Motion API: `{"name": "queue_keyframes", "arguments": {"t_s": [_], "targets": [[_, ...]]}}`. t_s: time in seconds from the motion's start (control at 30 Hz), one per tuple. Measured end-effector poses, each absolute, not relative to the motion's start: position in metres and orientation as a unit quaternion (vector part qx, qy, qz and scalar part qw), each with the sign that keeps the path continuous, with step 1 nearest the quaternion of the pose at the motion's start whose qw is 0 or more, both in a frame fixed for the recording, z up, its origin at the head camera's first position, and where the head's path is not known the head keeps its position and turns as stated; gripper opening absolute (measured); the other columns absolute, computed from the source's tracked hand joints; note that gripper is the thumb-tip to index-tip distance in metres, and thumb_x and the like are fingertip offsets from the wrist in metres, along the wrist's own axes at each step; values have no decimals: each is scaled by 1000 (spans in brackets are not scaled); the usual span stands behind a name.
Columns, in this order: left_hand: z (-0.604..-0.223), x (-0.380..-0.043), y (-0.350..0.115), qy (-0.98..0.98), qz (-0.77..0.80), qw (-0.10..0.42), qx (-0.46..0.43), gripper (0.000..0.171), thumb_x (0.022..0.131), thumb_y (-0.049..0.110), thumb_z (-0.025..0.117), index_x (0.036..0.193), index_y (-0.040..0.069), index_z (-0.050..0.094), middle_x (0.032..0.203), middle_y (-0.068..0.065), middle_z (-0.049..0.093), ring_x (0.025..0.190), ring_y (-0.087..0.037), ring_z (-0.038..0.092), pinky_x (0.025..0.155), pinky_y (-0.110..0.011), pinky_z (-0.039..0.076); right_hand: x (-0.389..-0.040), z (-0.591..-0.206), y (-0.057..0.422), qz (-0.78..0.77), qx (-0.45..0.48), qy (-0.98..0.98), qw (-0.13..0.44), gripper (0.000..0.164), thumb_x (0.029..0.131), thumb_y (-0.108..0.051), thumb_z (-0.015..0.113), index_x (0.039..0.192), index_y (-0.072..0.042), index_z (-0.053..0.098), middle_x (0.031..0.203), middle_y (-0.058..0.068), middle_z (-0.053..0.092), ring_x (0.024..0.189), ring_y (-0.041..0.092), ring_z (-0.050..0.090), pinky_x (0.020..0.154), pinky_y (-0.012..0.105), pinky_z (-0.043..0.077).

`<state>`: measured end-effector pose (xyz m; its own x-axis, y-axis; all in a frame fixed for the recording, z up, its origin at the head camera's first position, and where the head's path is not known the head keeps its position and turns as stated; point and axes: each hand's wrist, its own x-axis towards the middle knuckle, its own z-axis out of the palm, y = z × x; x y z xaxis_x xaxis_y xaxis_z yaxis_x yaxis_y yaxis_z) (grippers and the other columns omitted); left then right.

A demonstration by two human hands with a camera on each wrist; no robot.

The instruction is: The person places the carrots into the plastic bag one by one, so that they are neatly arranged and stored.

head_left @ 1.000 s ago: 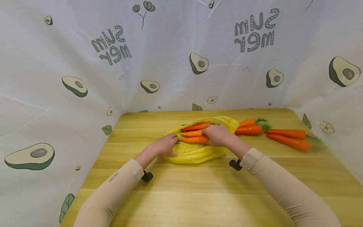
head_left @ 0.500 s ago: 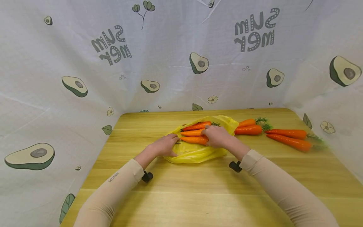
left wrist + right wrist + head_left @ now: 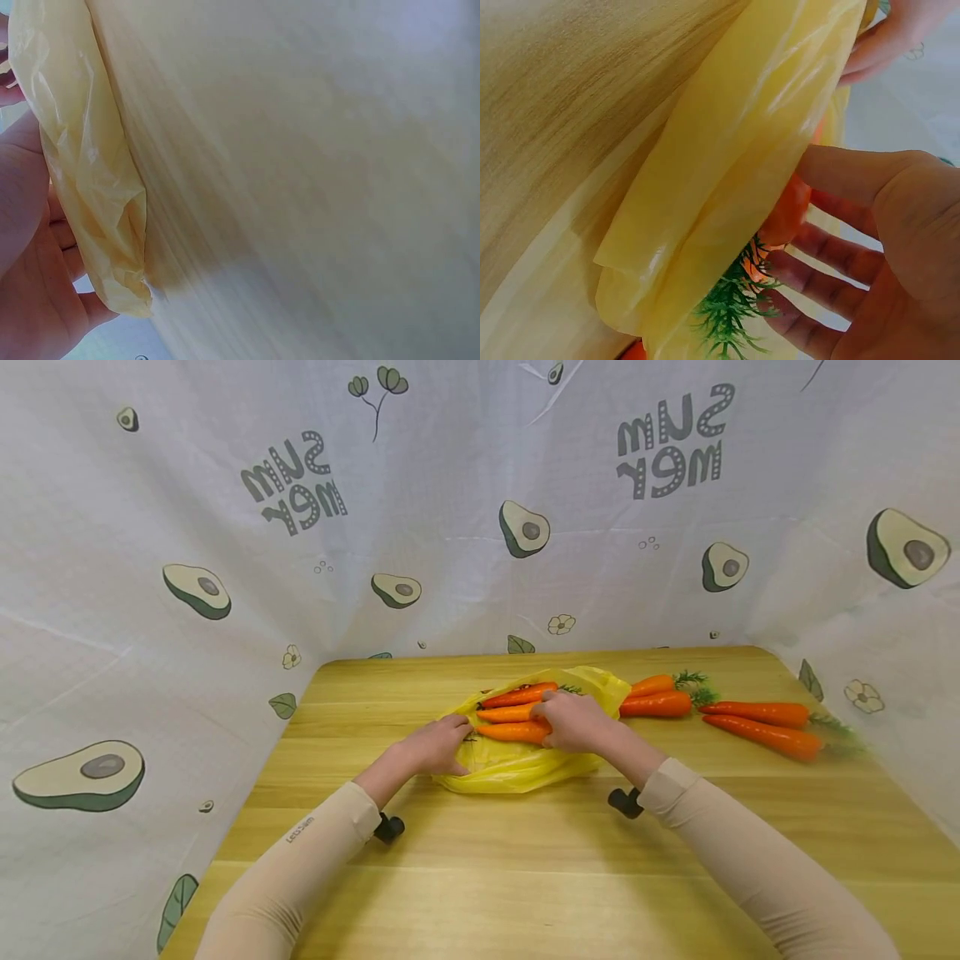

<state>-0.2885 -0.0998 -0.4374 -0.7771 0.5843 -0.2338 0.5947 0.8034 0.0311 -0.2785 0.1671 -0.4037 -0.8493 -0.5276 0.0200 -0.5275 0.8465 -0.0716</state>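
A crumpled yellow plastic bag (image 3: 517, 777) lies on its side, its mouth facing up, with several orange carrots (image 3: 506, 732) in it. My right hand (image 3: 573, 722) reaches into the bag and grips the thick ends of the two nearer carrots. In the right wrist view its thumb and fingers curl round a carrot (image 3: 786, 214), beside a tuft of green leaves (image 3: 731, 307). At the bag's left end my left hand (image 3: 435, 746) spreads its thumb and fingers against the plastic, near the carrot tips. The bag (image 3: 86, 165) covers part of that hand in the left wrist view.
Two carrots with leafy tops (image 3: 660, 704) lie at the bag's right end, and two more (image 3: 772, 739) lie farther right. A wooden tabletop (image 3: 487, 877) is underneath. A white cloth (image 3: 450, 460) with avocado prints hangs behind and at the sides.
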Motion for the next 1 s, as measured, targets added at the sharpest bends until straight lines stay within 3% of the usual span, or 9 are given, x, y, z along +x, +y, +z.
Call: {"name": "queue_keyframes", "arguments": {"t_s": [0.07,0.3,0.5,0.83,1.0], "targets": [[-438,-288,-100,942,-20,118,314,83,90,50,73,152,6,42,159,-12,37,146,-27,37,118,-45,37,-278,-402,169,-44,-274,961,4,30,83,-24,83,110,-14,76,95,4,65,85,23,60,60,38,50],[-436,-287,-99,941,-11,119,317,83,90,49,73,152,4,42,159,-13,37,147,-28,37,119,-44,35,-273,-389,184,-86,-251,964,23,44,86,-27,80,126,-12,71,131,13,64,109,30,65,83,47,57],[-435,-287,-100,942,-9,122,312,83,90,48,73,153,4,41,160,-13,35,147,-28,36,120,-43,34,-266,-377,200,-93,-241,966,17,47,88,-30,79,130,-13,69,138,16,60,121,37,60,86,52,57],[-436,-287,-100,943,-15,125,308,84,90,50,72,154,5,40,161,-12,33,149,-27,34,120,-42,34,-253,-361,234,-106,-230,967,-6,45,89,-27,78,131,-16,68,138,21,58,118,42,61,87,57,55],[-436,-287,-100,943,-19,125,307,85,90,50,72,154,6,40,162,-12,33,148,-27,35,119,-41,35,-247,-356,253,-117,-214,970,-11,45,89,-26,78,130,-13,68,137,21,59,108,38,65,87,56,55]]}}
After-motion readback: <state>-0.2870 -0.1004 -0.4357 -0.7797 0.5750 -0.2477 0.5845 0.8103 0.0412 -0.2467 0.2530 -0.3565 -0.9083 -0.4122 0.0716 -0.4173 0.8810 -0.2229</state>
